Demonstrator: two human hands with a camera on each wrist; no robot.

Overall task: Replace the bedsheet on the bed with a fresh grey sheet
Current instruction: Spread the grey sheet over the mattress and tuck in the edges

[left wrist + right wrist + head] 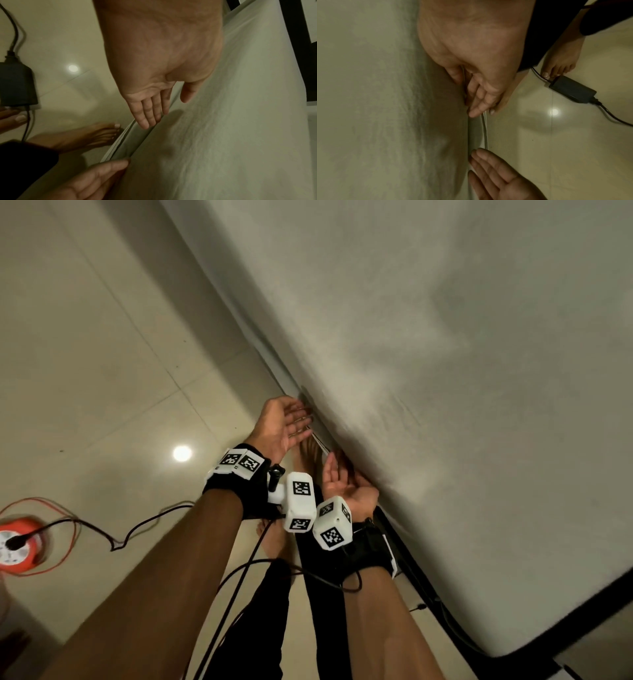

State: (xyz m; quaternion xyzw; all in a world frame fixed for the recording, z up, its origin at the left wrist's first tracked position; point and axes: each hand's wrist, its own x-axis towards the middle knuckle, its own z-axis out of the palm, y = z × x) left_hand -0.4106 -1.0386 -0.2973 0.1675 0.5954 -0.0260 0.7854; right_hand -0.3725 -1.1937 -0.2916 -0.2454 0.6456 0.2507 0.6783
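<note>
The grey sheet [445, 371] covers the mattress and hangs down its near side. Both hands work at that side's lower edge, palms turned up. My left hand [291, 419] is farther along the bed, with straight fingers [150, 112] lying against the sheet's hem where it meets a pale strip below. My right hand [339, 481] is closer to me. Its fingertips [476, 105] press into the seam under the sheet [385, 108], and its thumb rests on the cloth. Neither hand grips anything.
My bare feet [96, 136] stand on the pale tiled floor [102, 354] next to the bed. A black power adapter [571, 89] with its cable lies by them. An orange cord reel [20, 542] sits at the far left. A black bed frame [513, 645] runs under the mattress.
</note>
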